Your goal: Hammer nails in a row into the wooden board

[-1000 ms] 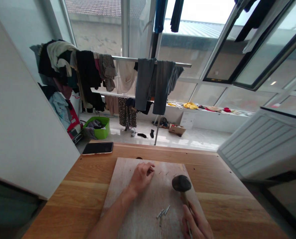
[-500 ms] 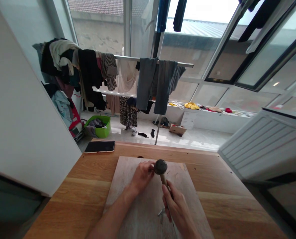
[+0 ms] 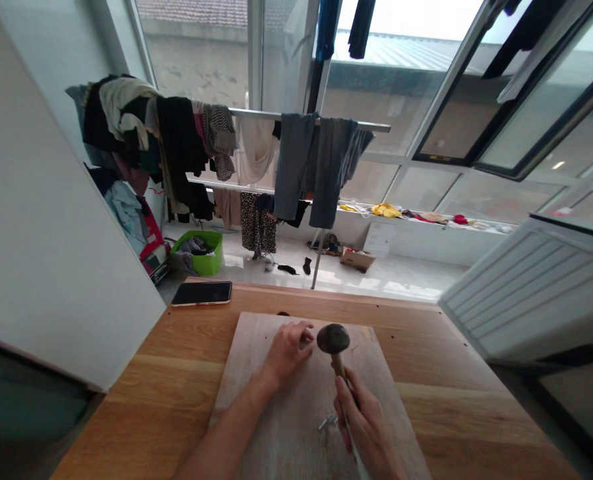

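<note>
Seemingly at a hammering step, probably calling for a square, careful strike next; find slim silvery metal nails (image 3: pixel 325 423) loose at 5 o'clock on the pale, grainy rectangular wooden board (image 3: pixel 286 427); grasping the rounded black-headed, tan-handled mallet (image 3: pixel 333 339) toward 1 in the right hand (image 3: pixel 365 410); curling the left hand (image 3: pixel 287 347) at 11, cannot tell around what, if anything

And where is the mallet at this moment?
In the head view, the mallet is in the right hand, over the wooden board, its dark head just right of the left hand.
</note>
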Demonstrator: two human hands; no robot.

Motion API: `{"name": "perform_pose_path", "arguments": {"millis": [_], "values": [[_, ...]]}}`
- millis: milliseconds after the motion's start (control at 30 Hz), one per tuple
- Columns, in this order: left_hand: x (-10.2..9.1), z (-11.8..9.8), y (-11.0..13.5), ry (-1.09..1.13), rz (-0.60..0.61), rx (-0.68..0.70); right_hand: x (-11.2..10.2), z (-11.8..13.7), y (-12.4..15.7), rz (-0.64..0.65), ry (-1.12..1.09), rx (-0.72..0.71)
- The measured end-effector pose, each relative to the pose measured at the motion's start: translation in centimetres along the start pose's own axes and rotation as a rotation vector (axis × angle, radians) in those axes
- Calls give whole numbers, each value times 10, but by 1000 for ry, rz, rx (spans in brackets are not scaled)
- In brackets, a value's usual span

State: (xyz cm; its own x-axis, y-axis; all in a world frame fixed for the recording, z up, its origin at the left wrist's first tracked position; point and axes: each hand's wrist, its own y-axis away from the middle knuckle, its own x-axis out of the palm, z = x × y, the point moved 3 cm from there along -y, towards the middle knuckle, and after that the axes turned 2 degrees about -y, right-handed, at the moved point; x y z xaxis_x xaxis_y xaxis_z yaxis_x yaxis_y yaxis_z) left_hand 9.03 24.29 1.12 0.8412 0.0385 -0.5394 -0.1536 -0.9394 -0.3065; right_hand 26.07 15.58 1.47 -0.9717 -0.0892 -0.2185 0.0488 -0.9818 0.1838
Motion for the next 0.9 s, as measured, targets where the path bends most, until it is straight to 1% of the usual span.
{"name": "perform_pose_path", "arguments": {"millis": [67, 133, 200, 267, 300, 333, 400, 467, 500, 533, 633, 733, 800, 900], "values": [[2, 3, 1, -16, -16, -3, -15, -13, 8, -45, 6, 52], [1, 3, 1, -54, -53, 23, -32, -28, 17, -94, 40, 115], [-1, -2, 2, -107, -103, 51, -48, -40, 23, -127, 72, 135], [-5, -13, 4, -184, -120, 64, -57, -47, 27, -134, 110, 111], [-6, -21, 6, -223, -90, 81, -59, -48, 28, -135, 132, 92], [-7, -30, 9, -258, -26, 117, -61, -48, 29, -138, 152, 72], [-8, -50, 20, -312, 178, 241, -60, -46, 29, -144, 184, 43], [-11, -67, 34, -366, 367, 377, -59, -46, 28, -138, 195, 48], [-13, -74, 42, -401, 427, 434, -59, -47, 28, -131, 204, 48], [-15, -79, 49, -443, 460, 484, -60, -49, 27, -132, 219, 36], [-18, -86, 69, -577, 479, 643, -66, -57, 26, -183, 282, -52], [-12, -86, 87, -674, 467, 843, -71, -65, 25, -222, 320, -106], [-6, -85, 96, -701, 445, 949, -73, -68, 25, -199, 323, -122], [0, -84, 102, -699, 409, 1026, -75, -68, 26, -152, 336, -171]]}}
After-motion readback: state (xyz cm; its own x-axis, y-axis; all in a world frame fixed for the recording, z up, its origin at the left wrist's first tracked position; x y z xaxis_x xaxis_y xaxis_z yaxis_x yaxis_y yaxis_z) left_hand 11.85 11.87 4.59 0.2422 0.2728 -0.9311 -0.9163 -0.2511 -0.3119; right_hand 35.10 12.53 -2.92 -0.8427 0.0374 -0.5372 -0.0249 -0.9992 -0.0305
